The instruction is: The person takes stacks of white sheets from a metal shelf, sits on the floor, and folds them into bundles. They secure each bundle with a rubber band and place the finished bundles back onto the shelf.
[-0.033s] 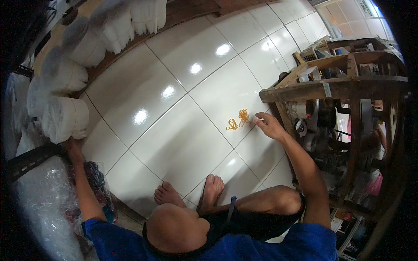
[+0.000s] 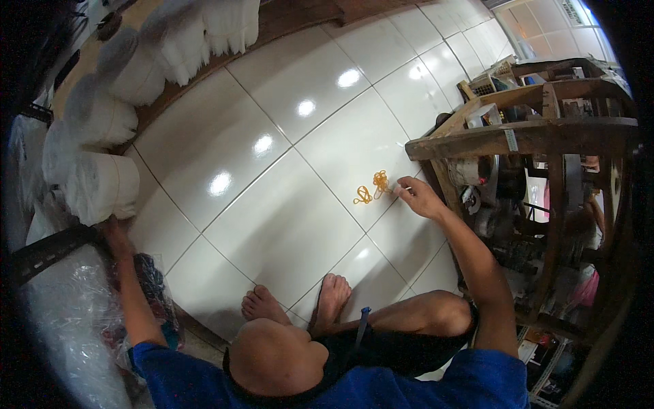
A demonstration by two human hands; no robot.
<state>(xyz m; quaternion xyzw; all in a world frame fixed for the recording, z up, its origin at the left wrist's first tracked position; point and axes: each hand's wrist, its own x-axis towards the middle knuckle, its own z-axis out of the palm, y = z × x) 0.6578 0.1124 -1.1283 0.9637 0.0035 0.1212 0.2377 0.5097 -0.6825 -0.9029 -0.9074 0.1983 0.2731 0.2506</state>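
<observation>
Several yellow-orange rubber bands [image 2: 380, 181] lie in a loose heap on the white tiled floor [image 2: 293, 204], with a few more [image 2: 364, 195] just to their left. My right hand [image 2: 420, 196] is low beside the heap on its right, thumb and forefinger bent together. A small pale patch shows at their tips, too small to name. At the far left, my left hand [image 2: 118, 238] reaches against the lower edge of a white bundle in clear plastic [image 2: 105, 185]. Its fingers are hidden there.
More plastic-wrapped white bundles [image 2: 139, 78] line the left side. A dark perforated metal bar [image 2: 54, 252] and clear plastic wrapping [image 2: 68, 334] are near my left forearm. A wooden shelf [image 2: 524, 138] full of goods stands at right. My bare feet [image 2: 332, 298] rest on the tiles.
My right hand has shifted very slightly left, toward the rubber bands. Nothing else visibly differs.
</observation>
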